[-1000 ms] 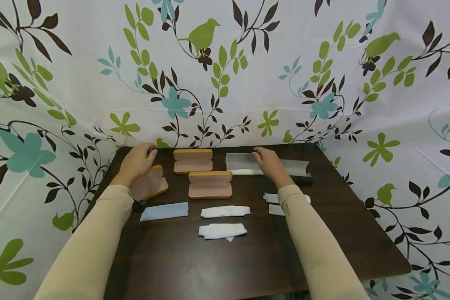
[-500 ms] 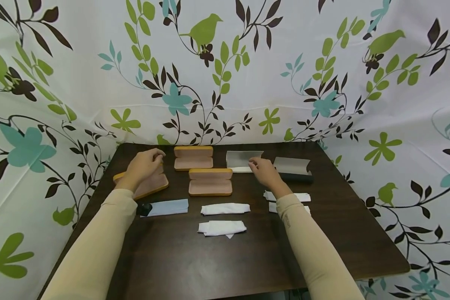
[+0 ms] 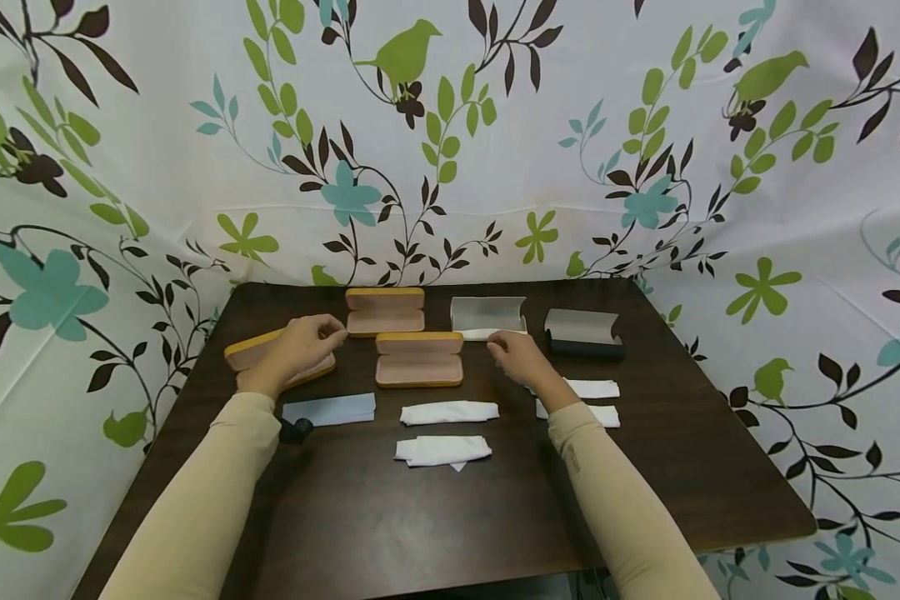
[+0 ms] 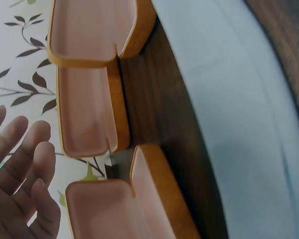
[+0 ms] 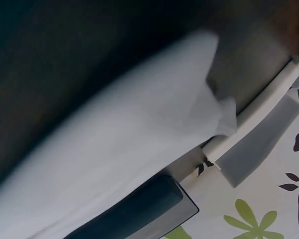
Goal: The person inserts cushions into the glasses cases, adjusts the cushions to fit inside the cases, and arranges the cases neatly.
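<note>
My left hand (image 3: 303, 346) hovers over the left tan eyeglass case (image 3: 251, 352), which stands open and turned at an angle. Its fingers (image 4: 40, 159) are relaxed and hold nothing in the left wrist view. Two more open tan cases with pink lining, a back one (image 3: 385, 312) and a front one (image 3: 419, 360), are to its right. My right hand (image 3: 523, 362) is empty, in front of the open white case (image 3: 487, 314) with grey lining. Right of that hand sits an open dark case (image 3: 587, 347). In the right wrist view the hand is almost entirely out of frame.
A folded light blue cloth (image 3: 337, 409) lies before the left case. Two folded white cloths, one behind (image 3: 450, 412) and one nearer (image 3: 442, 450), lie mid-table. Two others, a back cloth (image 3: 596, 389) and a front cloth (image 3: 603, 416), are partly under the right forearm. A patterned curtain (image 3: 450, 242) hangs behind.
Both hands have drawn back toward me and closer together, left hand rightward, right hand leftward. The white and dark cases show more fully. Cases and cloths stay put.
</note>
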Motion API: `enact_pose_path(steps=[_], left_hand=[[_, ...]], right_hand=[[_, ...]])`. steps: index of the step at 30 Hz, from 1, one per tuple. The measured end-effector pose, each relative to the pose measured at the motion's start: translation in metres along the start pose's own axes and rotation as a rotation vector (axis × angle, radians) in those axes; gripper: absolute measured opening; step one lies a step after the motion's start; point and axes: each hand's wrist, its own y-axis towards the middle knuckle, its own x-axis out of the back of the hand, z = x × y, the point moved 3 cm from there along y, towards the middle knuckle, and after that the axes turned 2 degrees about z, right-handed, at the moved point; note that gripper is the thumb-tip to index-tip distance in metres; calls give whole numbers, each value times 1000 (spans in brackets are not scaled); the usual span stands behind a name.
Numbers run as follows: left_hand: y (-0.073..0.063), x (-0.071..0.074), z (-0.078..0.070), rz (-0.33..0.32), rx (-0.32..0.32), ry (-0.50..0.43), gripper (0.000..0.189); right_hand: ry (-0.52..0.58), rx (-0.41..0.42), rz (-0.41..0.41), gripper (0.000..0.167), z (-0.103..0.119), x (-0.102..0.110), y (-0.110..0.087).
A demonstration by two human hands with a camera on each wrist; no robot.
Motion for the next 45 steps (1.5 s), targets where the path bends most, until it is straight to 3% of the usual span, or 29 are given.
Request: enact_pose_path(steps=[9, 14, 19, 24, 32, 39, 45], left_hand=[[-9, -6, -9, 25, -60, -36, 28], [-8, -18, -24, 31, -122, 2, 22], [-8, -30, -37, 40, -152, 13, 23], [-6, -46, -51, 88, -180, 14, 24], [-13, -67, -62, 191, -168, 40, 22], [-19, -96, -69, 288, -186, 94, 28], [-22, -111, -69, 269, -149, 119, 29]], right_hand=[[33, -20, 61, 27, 5, -14, -4], [28, -65, 151, 20, 7, -18, -9], [16, -59, 250, 15, 5, -18, -15], [27, -97, 323, 10, -2, -14, -26], [-29, -7, 412, 10, 2, -21, -33], [-70, -39, 447, 13, 9, -26, -41], [-89, -86, 382, 21, 10, -34, -40]])
